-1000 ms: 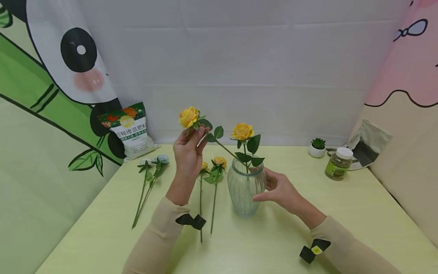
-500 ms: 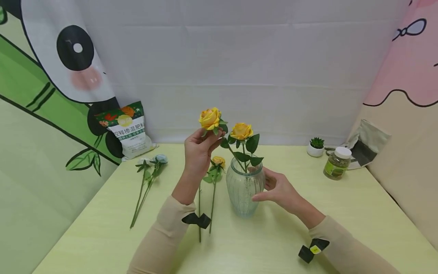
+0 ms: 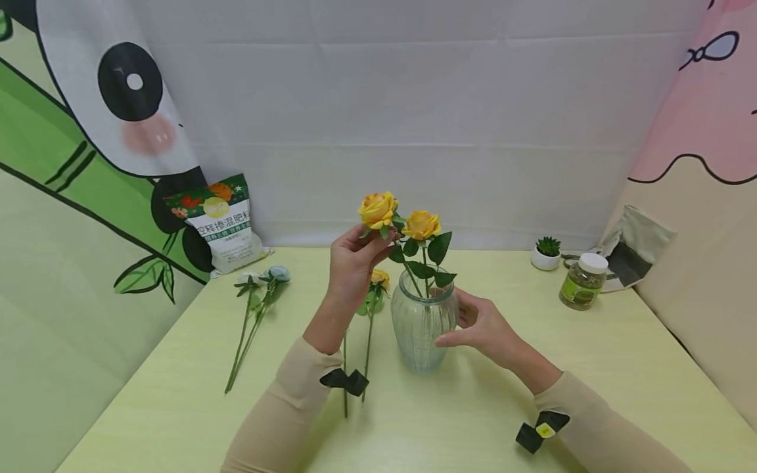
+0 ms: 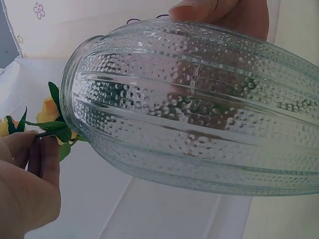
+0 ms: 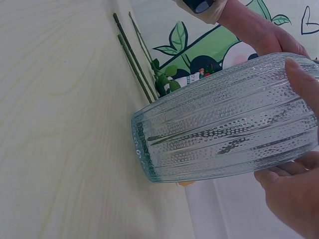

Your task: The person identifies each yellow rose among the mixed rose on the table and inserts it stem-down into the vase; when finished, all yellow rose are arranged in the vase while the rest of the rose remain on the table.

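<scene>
Mid-frame in the head view stands the vase (image 3: 417,332), clear blue-green glass, ribbed and pebbled. Two yellow, green-leaved roses (image 3: 378,210) rise from its mouth; the left hand (image 3: 355,268) pinches the left one beneath its bloom. The right hand (image 3: 483,330) grips the vase's right side.

Bag (image 3: 227,235) at the table (image 3: 473,420)'s far left corner, dark Chinese characters 释掺混肥料 across its white front, character before them unclear, smaller print below blurred, jar label (image 3: 578,293) toward far right corner, too small to read, yellow tag (image 3: 545,430) by right sleeve (image 3: 597,424), mark illegible
</scene>
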The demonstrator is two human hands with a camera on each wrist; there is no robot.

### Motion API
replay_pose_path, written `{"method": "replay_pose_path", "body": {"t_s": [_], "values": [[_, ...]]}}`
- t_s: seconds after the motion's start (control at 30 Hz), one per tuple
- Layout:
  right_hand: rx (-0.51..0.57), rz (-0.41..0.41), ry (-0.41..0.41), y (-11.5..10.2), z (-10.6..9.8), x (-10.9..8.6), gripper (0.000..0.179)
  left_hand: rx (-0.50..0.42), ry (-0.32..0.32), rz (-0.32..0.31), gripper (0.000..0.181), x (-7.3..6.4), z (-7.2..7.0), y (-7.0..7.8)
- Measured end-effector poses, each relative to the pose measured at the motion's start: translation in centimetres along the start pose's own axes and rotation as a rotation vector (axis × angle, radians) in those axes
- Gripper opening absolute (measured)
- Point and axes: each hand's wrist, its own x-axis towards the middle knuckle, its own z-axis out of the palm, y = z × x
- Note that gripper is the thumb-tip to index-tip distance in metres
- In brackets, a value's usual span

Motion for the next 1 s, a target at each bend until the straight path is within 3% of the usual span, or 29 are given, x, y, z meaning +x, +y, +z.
{"method": "replay_pose_path", "body": {"t_s": [0.33, 0.63, 1.0], "values": [[0.002, 0.006, 0.004, -0.1, 0.0, 0.0, 0.094, 0.073, -0.014, -0.073, 0.021, 0.0, 0.0, -0.6], [-0.023, 0.013, 0.011, -0.2, 0.1, 0.0, 0.094, 0.171, -0.067, -0.091, 0.031, -0.4, 0.3, -1.3], [0.013, 0.016, 0.004, -0.1, 0.2, 0.0, 0.099, 0.221, -0.121, -0.137, 0.034, -0.4, 0.1, -2.0]]}}
